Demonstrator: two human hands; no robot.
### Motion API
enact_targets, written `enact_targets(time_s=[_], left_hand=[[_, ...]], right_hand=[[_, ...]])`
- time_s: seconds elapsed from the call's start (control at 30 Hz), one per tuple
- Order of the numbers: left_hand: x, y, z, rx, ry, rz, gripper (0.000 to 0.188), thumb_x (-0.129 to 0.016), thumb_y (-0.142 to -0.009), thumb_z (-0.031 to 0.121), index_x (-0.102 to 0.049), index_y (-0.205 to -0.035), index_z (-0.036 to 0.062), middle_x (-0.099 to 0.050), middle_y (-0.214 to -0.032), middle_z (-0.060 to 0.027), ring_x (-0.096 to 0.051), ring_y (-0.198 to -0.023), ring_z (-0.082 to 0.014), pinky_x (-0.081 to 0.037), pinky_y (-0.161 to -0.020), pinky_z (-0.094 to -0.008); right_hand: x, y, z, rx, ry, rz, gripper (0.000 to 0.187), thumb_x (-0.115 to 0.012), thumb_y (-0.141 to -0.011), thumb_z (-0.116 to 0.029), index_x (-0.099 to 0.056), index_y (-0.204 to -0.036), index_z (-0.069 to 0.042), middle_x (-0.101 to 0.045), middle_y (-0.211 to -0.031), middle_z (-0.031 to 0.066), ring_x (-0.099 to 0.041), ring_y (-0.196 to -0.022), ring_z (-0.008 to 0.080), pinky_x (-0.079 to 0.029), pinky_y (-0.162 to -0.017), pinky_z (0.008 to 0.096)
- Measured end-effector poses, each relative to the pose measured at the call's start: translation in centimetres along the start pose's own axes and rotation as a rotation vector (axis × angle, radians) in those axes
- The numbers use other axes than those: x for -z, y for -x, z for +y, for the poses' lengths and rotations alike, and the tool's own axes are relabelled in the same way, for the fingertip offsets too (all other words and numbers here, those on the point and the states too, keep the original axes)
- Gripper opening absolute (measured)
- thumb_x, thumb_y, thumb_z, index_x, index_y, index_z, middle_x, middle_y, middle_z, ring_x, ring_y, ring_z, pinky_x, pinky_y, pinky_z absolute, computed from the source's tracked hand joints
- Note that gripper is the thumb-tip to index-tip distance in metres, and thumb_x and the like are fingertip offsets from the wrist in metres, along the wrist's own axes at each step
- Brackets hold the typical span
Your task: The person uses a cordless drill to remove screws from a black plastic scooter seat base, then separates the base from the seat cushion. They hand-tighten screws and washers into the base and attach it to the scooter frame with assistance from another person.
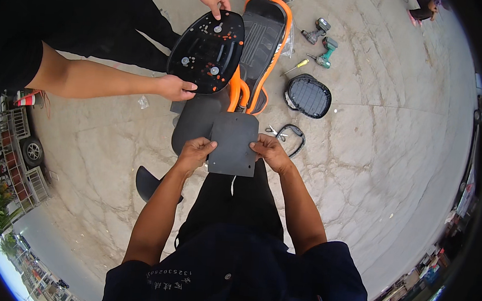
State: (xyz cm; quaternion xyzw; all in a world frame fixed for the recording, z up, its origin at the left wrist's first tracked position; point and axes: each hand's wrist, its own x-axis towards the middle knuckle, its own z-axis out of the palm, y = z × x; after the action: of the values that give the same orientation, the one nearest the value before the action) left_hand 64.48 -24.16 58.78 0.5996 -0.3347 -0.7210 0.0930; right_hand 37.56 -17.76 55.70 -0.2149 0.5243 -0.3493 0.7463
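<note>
Between my two hands is a flat dark grey plate [233, 145] with small holes near its corners. My left hand [196, 153] pinches its left edge, and my right hand [273, 152] grips the right edge, thumb on top. Just beyond it stands an orange scooter frame [235, 94] with a ribbed black footboard [258, 40]. At the upper left, another person's hands [174, 87] hold a black oval seat base [207, 53], its underside dotted with orange spots and three round metal fittings. A dark smooth panel [193, 123] lies partly hidden behind my plate.
Two cordless drills [325, 51] and a yellow-handled screwdriver [297, 66] lie on the cracked concrete, right of the scooter. Nearer are a black ribbed tray [308, 96], scissors [275, 133] and a black ring-shaped strip [297, 140]. A curved black fender-like piece [148, 183] rests by my left forearm.
</note>
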Motion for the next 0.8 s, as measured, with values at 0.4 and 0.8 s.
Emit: enact_targets(time_s=[0.4,0.8], left_hand=[[0.3,8.8,-3.2,0.030,0.370,0.205,0.026,-0.048,-0.104,0.021,-0.062,-0.112,0.0008,-0.041,-0.062,0.0034,-0.034,-0.050,-0.0057,-0.027,-0.044,-0.0218],[-1.9,14.3,-2.7,-0.220,0.773,0.259,0.029,-0.042,-0.099,0.005,-0.058,-0.123,0.0006,-0.055,-0.081,-0.0063,-0.044,-0.062,-0.0114,-0.035,-0.052,-0.0241]], right_hand=[[3.6,-5.7,-9.8,0.336,-0.184,0.330,0.014,-0.063,-0.096,-0.015,-0.065,-0.094,-0.001,-0.064,-0.075,0.0037,-0.055,-0.059,0.0116,-0.046,-0.057,0.0265],[0.9,-7.6,-12.3,0.307,-0.161,0.131,0.010,-0.064,-0.095,-0.014,-0.068,-0.096,-0.004,-0.066,-0.078,0.0010,-0.057,-0.062,0.0098,-0.046,-0.059,0.0242]])
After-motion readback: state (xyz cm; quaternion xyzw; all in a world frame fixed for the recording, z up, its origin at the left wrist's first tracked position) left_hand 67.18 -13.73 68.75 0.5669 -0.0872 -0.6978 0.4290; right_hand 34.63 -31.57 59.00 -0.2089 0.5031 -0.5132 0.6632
